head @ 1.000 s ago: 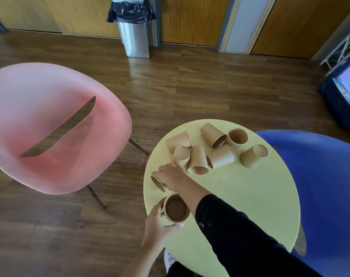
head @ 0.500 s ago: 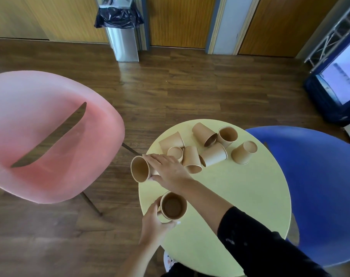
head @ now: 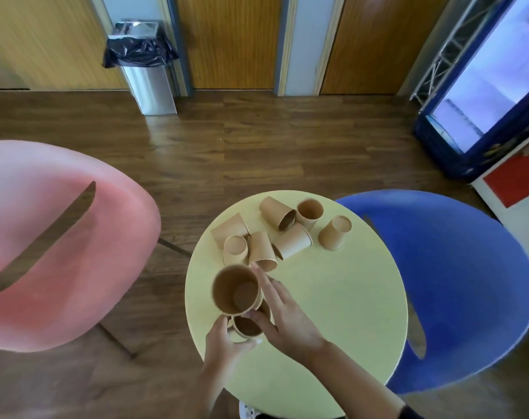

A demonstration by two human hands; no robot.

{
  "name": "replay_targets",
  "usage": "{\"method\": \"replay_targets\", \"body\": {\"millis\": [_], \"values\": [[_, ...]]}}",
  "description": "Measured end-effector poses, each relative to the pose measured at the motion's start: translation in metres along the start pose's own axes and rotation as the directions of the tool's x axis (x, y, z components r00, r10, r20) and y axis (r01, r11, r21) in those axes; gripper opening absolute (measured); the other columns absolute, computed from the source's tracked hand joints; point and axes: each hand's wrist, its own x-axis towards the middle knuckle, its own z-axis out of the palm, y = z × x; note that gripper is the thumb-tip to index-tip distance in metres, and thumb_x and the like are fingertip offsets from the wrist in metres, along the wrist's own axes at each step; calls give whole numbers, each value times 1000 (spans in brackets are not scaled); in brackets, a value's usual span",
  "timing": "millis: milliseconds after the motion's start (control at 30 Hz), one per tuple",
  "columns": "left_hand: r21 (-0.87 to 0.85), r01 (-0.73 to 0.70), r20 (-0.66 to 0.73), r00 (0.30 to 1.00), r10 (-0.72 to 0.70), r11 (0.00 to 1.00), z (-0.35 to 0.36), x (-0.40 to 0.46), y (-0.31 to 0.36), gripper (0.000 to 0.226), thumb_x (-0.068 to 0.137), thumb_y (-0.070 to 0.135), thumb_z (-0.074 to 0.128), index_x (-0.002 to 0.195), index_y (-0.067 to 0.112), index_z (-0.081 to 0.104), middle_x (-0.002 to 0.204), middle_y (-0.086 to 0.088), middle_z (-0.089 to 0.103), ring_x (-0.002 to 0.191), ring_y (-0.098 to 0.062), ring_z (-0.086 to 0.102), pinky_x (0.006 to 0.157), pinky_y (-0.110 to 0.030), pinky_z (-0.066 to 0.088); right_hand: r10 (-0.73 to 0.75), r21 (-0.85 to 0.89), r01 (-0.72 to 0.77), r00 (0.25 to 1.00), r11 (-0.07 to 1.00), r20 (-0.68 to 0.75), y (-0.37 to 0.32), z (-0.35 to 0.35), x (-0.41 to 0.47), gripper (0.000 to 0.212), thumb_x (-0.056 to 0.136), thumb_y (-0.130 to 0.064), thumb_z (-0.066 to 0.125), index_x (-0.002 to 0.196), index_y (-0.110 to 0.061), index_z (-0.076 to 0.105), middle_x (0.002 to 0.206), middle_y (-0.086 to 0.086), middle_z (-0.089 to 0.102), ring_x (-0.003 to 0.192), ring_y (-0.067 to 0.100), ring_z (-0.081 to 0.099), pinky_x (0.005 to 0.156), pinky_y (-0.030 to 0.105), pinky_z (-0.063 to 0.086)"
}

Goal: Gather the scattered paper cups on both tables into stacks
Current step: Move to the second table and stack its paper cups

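Observation:
On a round yellow table (head: 332,313), several brown paper cups lie scattered at the far side, some upright, some on their sides, such as a tipped cup (head: 276,212) and an upside-down cup (head: 334,232). My left hand (head: 223,343) grips an upright paper cup (head: 247,326) at the near left edge. My right hand (head: 282,316) holds a second cup (head: 236,290), mouth up, just above and slightly left of the first, its base over the lower cup's rim.
A pink chair (head: 45,246) stands left of the table and a blue chair (head: 456,285) on its right. A steel bin (head: 145,68) with a black bag is by the far wall. A blue-framed fridge (head: 484,95) is at the right.
My right hand lifted a cup from the table's left edge, turned it mouth up and brought it over the cup in my left hand. The view tilted upward.

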Motion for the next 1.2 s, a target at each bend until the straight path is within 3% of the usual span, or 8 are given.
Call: {"method": "replay_targets", "body": {"millis": [100, 333, 533, 700, 867, 967, 1067, 1200], "values": [[1, 2, 9, 1000, -2, 1000, 5, 0, 5, 57, 54, 18, 93, 97, 19, 56, 91, 7, 66, 85, -11, 64, 69, -12, 45, 33, -11, -33, 999, 999, 18, 15, 1, -5, 71, 94, -40, 46, 151, -24, 6, 149, -2, 34, 136, 11, 30, 111, 23, 27], [1, 9, -5, 1000, -9, 1000, 8, -3, 6, 74, 51, 19, 94, 116, 15, 59, 104, 0, 70, 88, -9, 67, 68, -11, 45, 116, 23, -117, 992, 993, 39, 34, -2, -12, 72, 92, -59, 32, 150, -31, 0, 151, -3, 31, 140, 9, 27, 112, 25, 28], [-36, 20, -26, 999, -21, 999, 14, -7, 12, 51, 55, 13, 91, 93, 24, 59, 88, 7, 68, 80, -2, 64, 64, -1, 45, 90, 46, -94, 992, 995, 85, 42, 1, -20, 71, 91, -59, 31, 149, -29, 2, 152, -10, 25, 141, 2, 21, 113, 21, 24], [-56, 12, -16, 1000, -13, 998, 17, -9, 16, 38, 58, 6, 86, 75, 21, 56, 56, 10, 54, 49, 5, 54, 51, -4, 39, 69, 19, -72, 987, 997, 145, 44, -1, -24, 75, 89, -61, 27, 150, -23, 5, 144, -11, 28, 136, 0, 22, 109, 8, 14], [-50, -34, -26, 999, 33, 998, 16, -7, 10, 51, 50, 23, 88, 95, 29, 65, 87, 6, 74, 84, -4, 68, 68, -12, 48, 115, -72, -101, 967, 992, 226, 59, 6, -31, 69, 95, -53, 33, 149, -26, 0, 154, -3, 25, 142, 8, 18, 114, 15, 10], [-40, -90, -37, 995, 89, 995, 16, -5, 7, 58, 54, 13, 91, 98, 37, 61, 89, 18, 72, 85, -6, 68, 67, -7, 49, 114, -198, -73, 972, 978, 204, 67, 13, -35, 76, 92, -62, 32, 150, -23, 3, 158, -6, 9, 145, 6, 1, 120, 35, 3], [-37, -122, -43, 992, 120, 992, 17, -5, 8, 65, 56, 8, 91, 104, 36, 59, 92, 18, 72, 87, -5, 68, 71, -1, 47, 183, -227, -150, 974, 962, 136, 72, 12, -35, 77, 83, -56, 50, 147, -25, 20, 156, -9, -11, 140, 3, -20, 117, 36, -8], [-73, -97, -30, 995, 95, 993, 18, -6, 10, 69, 57, 10, 91, 114, 28, 57, 103, 13, 69, 92, -12, 68, 72, -1, 47, 192, -210, -152, 963, 966, 187, 74, 1, -33, 81, 78, -72, 48, 144, -33, 24, 158, -6, -8, 143, 5, -16, 118, 37, -6]]}}
